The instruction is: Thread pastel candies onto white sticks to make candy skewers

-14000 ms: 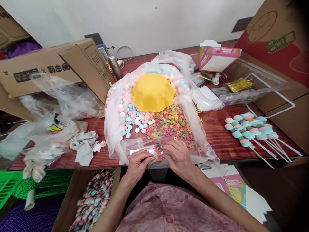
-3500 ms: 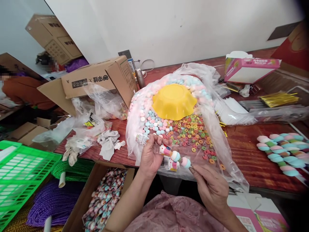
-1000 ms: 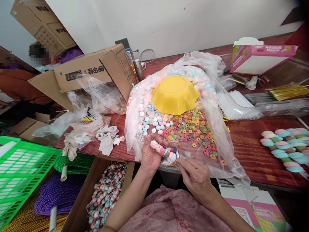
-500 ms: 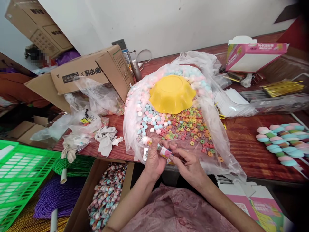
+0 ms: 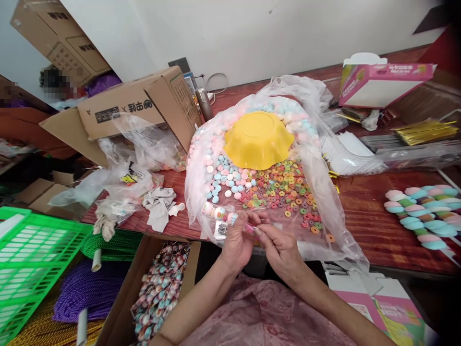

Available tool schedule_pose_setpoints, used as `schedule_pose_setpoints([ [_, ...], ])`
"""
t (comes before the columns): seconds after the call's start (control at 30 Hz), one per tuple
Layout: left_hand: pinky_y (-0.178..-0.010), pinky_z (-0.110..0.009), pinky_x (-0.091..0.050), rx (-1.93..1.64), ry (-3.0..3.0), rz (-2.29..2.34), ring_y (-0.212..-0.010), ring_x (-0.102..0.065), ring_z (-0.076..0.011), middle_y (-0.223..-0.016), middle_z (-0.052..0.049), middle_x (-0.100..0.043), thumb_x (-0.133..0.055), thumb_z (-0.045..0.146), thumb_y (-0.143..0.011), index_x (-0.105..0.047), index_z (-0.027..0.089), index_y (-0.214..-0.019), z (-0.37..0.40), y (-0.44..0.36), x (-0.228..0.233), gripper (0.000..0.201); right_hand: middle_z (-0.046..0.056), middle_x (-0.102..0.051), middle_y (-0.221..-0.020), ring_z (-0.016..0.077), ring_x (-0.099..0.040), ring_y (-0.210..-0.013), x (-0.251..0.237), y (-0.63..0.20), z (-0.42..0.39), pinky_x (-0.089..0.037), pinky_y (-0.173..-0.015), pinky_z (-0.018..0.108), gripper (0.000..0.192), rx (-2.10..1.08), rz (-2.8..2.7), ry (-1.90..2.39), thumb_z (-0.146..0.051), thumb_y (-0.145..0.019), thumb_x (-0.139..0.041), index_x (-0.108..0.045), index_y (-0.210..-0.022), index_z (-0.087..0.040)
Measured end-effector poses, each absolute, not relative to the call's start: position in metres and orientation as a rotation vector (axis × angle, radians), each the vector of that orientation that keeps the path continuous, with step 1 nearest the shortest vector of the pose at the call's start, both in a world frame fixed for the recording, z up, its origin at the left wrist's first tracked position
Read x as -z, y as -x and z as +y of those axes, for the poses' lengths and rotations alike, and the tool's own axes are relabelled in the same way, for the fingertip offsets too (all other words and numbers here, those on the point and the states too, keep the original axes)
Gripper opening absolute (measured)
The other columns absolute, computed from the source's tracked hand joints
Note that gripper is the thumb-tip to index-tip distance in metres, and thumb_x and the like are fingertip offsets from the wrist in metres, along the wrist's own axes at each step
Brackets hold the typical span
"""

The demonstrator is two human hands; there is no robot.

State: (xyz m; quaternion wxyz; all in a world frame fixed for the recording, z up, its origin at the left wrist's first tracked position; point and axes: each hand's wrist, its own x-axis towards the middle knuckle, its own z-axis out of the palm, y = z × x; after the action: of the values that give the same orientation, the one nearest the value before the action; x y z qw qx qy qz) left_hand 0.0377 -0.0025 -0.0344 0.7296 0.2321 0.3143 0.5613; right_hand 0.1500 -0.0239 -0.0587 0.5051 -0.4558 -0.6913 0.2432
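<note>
My left hand (image 5: 237,240) holds a candy skewer in a clear printed wrapper (image 5: 218,214); its pastel candies stick out to the left of my fingers. My right hand (image 5: 283,247) pinches the skewer's right end, fingertips meeting those of my left hand at the table's front edge. Just beyond them a big clear plastic bag (image 5: 324,192) lies open with pink, blue and white round candies (image 5: 225,180) and colourful ring candies (image 5: 284,187). An upturned yellow bowl (image 5: 257,139) sits on the heap.
Finished skewers (image 5: 421,216) lie at the right on the red wooden table (image 5: 374,226). A pink box (image 5: 382,84) and gold twist ties (image 5: 419,132) are behind. Cardboard boxes (image 5: 137,108), crumpled bags, a green crate (image 5: 32,259), a carton of wrapped skewers (image 5: 158,293) stand left.
The candy skewer has slid leftward into the wrapper held by my left hand. My right hand has closed in from the right until both hands meet at the skewer's end.
</note>
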Motion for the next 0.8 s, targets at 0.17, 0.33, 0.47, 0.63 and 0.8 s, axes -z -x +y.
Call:
schedule_pose_setpoints([
  [0.17,-0.093,-0.035,-0.049,-1.183,-0.530,0.716,-0.090,-0.065,-0.0208,-0.086,-0.005,-0.067,-0.067,0.055,-0.082,-0.063,0.016,-0.072,-0.012,-0.047,0.040,0.040,0.002,-0.069,-0.073,0.0122,-0.064,-0.062,0.069,-0.136,-0.028,-0.050,-0.061,0.023,0.022,-0.527,-1.640,1.088,-0.018,-0.097,-0.047,-0.066,-0.087,-0.017],
  [0.33,-0.086,-0.029,-0.047,-1.167,-0.601,0.806,-0.088,-0.060,-0.0181,-0.088,-0.005,-0.065,-0.063,0.050,-0.085,-0.048,0.018,-0.061,-0.011,-0.043,0.039,0.043,0.003,-0.066,-0.068,0.0139,-0.060,-0.059,0.065,-0.150,-0.029,-0.047,-0.057,0.026,0.022,-0.484,-1.796,1.035,-0.019,-0.095,-0.049,-0.066,-0.082,-0.018],
  [0.47,-0.072,-0.026,-0.045,-1.000,-0.662,0.842,-0.071,-0.056,-0.0137,-0.075,-0.002,-0.059,-0.064,0.042,-0.082,-0.041,0.018,-0.056,-0.009,-0.024,0.030,0.043,0.008,-0.072,-0.099,0.0182,-0.067,-0.085,0.042,-0.199,-0.022,-0.053,-0.075,0.030,0.027,-0.332,-2.013,1.011,-0.018,-0.092,-0.059,-0.064,-0.118,-0.021],
  [0.63,-0.055,-0.028,-0.044,-0.446,-0.669,0.529,-0.048,-0.053,-0.0141,-0.052,-0.002,-0.053,-0.064,0.041,-0.075,-0.034,0.019,-0.045,-0.022,-0.022,0.017,0.047,0.006,-0.058,-0.139,0.0272,-0.048,-0.131,0.021,-0.227,-0.004,-0.037,-0.106,0.051,0.044,0.180,-2.323,0.832,-0.016,-0.095,-0.054,-0.055,-0.135,-0.035],
  [0.8,-0.039,-0.027,-0.039,-0.051,-0.691,0.475,-0.038,-0.048,-0.0141,-0.048,-0.001,-0.051,-0.064,0.047,-0.069,-0.035,0.021,-0.042,-0.026,-0.022,0.018,0.048,0.006,-0.070,-0.111,0.0209,-0.058,-0.114,0.015,-0.217,0.002,-0.031,-0.105,0.048,0.031,0.099,-2.590,0.456,-0.011,-0.097,-0.041,-0.060,-0.120,-0.022],
])
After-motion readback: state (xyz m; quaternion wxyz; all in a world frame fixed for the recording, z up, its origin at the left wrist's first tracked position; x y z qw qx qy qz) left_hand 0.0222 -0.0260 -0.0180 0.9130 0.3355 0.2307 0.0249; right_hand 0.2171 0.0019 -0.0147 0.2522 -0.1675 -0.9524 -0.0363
